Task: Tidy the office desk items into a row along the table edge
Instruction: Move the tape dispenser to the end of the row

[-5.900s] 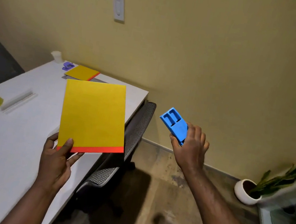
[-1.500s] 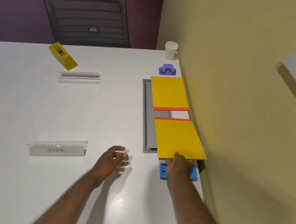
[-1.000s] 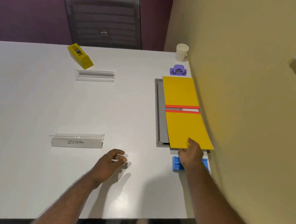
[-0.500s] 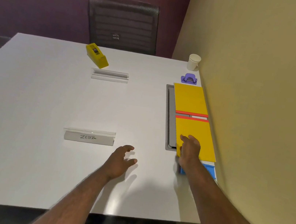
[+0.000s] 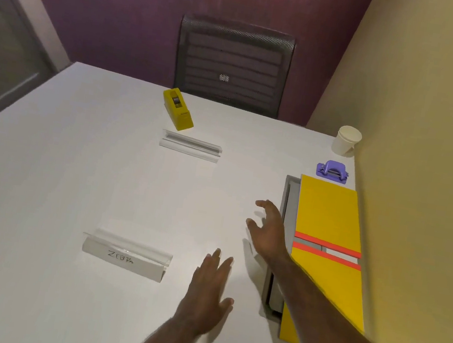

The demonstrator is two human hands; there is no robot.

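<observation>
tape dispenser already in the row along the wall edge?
No, the yellow tape dispenser still sits mid-table near the far edge, well apart from the folders and hole punch lined along the wall.

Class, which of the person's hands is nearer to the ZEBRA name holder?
Left. The left hand lies just right of the ZEBRA name holder; the right hand hovers farther right, beyond it.

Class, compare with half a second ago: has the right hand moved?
Yes. The right hand has left the near yellow folder and now hovers, open, leftward over the white table.
</observation>
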